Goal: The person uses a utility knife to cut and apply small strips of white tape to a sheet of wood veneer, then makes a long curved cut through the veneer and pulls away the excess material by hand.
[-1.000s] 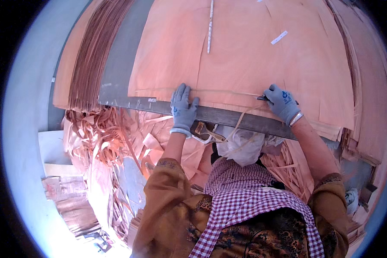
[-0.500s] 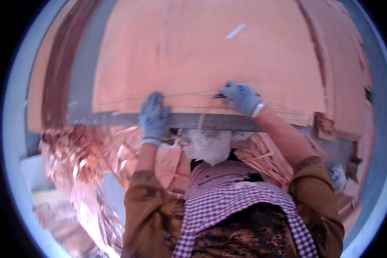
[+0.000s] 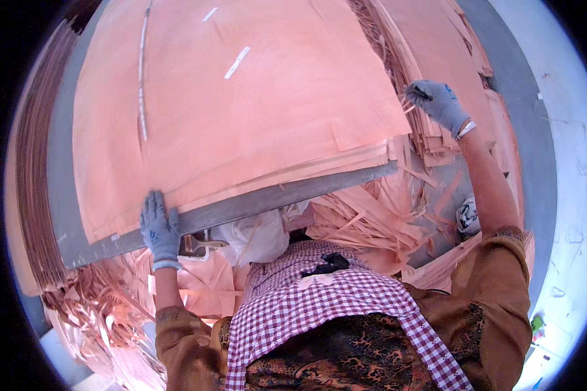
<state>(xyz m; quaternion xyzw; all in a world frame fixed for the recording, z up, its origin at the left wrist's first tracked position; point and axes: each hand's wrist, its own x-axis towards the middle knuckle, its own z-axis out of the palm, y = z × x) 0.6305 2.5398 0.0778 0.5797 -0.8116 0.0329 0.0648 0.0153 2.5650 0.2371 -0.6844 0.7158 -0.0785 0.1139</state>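
My left hand (image 3: 158, 231), in a grey glove, lies with extended fingers on the front edge of a pale pinkish veneer sheet stack (image 3: 235, 111), at the dark grey board edge (image 3: 287, 194). My right hand (image 3: 435, 104), also gloved, is raised just off the stack's right side, closed round a small dark tool (image 3: 419, 92) that is mostly hidden by the fingers. A long pale marked strip (image 3: 143, 78) and short white strips (image 3: 237, 62) lie on the top sheet. A brush (image 3: 205, 244) and a white plastic bag (image 3: 248, 238) are below the board edge.
Dark-edged veneer stacks (image 3: 36, 163) stand at the left, more sheets (image 3: 447, 58) at the right. Heaps of veneer offcuts (image 3: 365, 225) lie below the work surface. A rumpled black-and-white bundle (image 3: 467, 215) sits at the right, beside a pale wall (image 3: 561, 195).
My right hand has left the front edge and moved rightward and up, beyond the stack's side. The view has turned; the thin strip that hung below that hand is no longer there.
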